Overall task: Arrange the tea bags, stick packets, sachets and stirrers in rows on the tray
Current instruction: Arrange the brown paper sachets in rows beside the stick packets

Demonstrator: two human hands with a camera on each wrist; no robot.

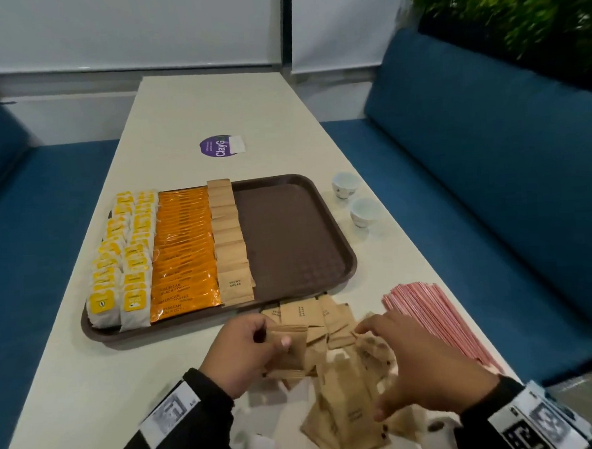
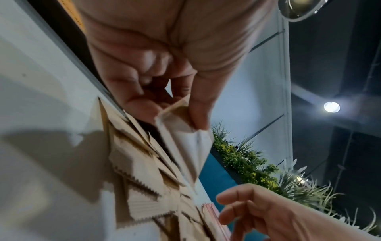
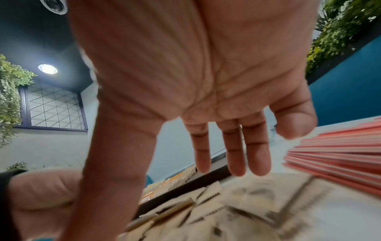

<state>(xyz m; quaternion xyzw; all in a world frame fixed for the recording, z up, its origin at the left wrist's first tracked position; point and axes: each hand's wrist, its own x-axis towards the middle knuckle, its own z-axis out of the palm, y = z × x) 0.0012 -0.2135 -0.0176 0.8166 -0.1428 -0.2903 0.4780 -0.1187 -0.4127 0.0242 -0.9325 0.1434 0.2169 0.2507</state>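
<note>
Both arms wear black long sleeves ending at the wrists. The left sleeve carries a white band printed with a black square-patterned marker. The right sleeve carries a similar white band with bolder black marker blocks. Both hands are bare.

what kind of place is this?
Likely a café or office pantry booth: blue bench seats flank a long white table, with a tray of drink supplies and two small cups.

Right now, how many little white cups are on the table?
2. Both stand to the right of the brown tray: the far cup and the near cup just in front of it. None looks hidden.
</note>
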